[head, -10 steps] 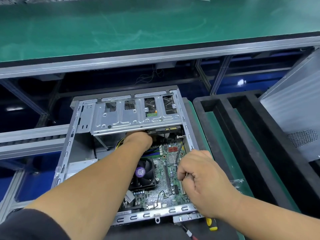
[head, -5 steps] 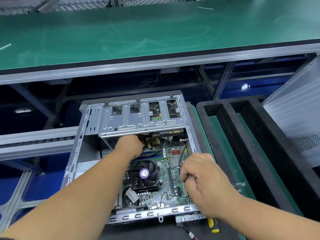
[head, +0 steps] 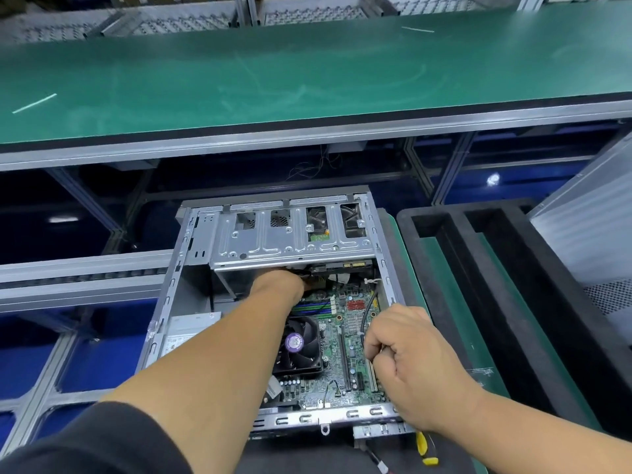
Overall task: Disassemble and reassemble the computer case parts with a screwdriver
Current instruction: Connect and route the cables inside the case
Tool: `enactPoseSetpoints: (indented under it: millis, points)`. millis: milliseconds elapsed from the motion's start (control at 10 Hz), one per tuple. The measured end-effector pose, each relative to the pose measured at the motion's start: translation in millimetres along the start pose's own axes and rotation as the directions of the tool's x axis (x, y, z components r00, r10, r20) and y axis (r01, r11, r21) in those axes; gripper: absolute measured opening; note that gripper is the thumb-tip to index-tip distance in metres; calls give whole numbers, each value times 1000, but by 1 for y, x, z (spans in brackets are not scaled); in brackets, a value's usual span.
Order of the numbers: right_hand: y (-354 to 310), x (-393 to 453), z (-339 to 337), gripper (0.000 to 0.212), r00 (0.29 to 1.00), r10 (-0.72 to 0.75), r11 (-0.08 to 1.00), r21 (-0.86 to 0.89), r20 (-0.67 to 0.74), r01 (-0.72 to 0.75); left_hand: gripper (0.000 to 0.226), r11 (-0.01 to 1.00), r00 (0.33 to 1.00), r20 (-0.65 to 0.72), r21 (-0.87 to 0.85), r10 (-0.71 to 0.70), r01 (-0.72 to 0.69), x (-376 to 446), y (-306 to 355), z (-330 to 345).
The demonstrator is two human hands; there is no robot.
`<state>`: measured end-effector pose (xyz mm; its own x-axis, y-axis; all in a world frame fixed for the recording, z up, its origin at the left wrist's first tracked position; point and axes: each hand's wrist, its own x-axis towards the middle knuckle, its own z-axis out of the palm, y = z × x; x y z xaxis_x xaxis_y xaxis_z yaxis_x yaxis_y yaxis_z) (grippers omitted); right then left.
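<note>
An open computer case (head: 164,302) lies flat with its motherboard (head: 352,313) and black CPU fan (head: 297,347) exposed. My left hand (head: 278,285) reaches in under the silver drive cage (head: 290,244); its fingers are hidden among the cables there. My right hand (head: 410,364) is curled into a fist over the board's right side, and a thin black cable (head: 367,309) runs down into its fingers. A yellow-handled screwdriver (head: 422,446) lies below my right wrist at the case's near edge.
A black foam tray (head: 513,319) with long slots sits right of the case, and a grey metal side panel (head: 598,241) leans at the far right. A green bench top (head: 307,73) spans the back, above aluminium frame rails (head: 85,268).
The view has tilted, so the case sits lower in frame. Both hands stay at the same spots in the case, and my left hand has shifted only slightly.
</note>
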<state>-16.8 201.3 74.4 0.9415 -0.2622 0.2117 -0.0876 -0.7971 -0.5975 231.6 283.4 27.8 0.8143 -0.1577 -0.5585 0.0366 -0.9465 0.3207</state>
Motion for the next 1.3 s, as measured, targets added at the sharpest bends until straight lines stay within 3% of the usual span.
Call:
enactPoseSetpoints:
  millis: [100,200,300,400,500,600,700,800,900,1000,1100,1300]
  points:
    - [-1,0,-1,29,1000,4,1000,-1,6,-4,45,999,997,71,45,-15,12,2,5,1]
    - [-1,0,-2,29,1000,7,1000,-1,7,-6,43,946,990,126,-311,-58,95,14,1,2]
    - [-2,0,-3,30,1000,5,1000,5,3,-5,10,830,971,229,-527,-70,184,10,-9,1]
    - [-2,-1,-3,30,1000,1,1000,9,0,-1,23,819,962,272,-547,-21,173,5,-22,-5]
    - [-2,0,-3,30,1000,3,1000,11,-3,-3,14,888,988,150,-450,-25,91,3,-30,-15]
    - [-2,-1,-3,29,1000,5,1000,5,4,-5,5,948,996,-10,-306,90,-89,8,-34,-11]
    - [-2,-1,-2,29,1000,7,1000,-2,5,-7,6,962,985,-84,-219,148,-163,7,-34,-4]
    - [-2,0,-2,30,1000,3,1000,-6,4,-3,27,940,989,-69,-308,130,-145,10,-32,1]
    - [-2,0,-2,30,1000,-2,1000,-4,2,2,29,939,989,-76,-312,125,-143,5,-30,5]
    - [-2,0,-2,30,1000,-2,1000,-1,-2,2,29,901,992,-112,-423,53,-96,8,-31,8]
    - [-2,0,-3,31,1000,-4,1000,4,-8,4,39,969,994,-79,-225,82,-98,1,-29,2]
    - [-2,0,-3,32,1000,-18,1000,3,-13,18,45,989,994,-64,-110,90,-96,5,-25,5]
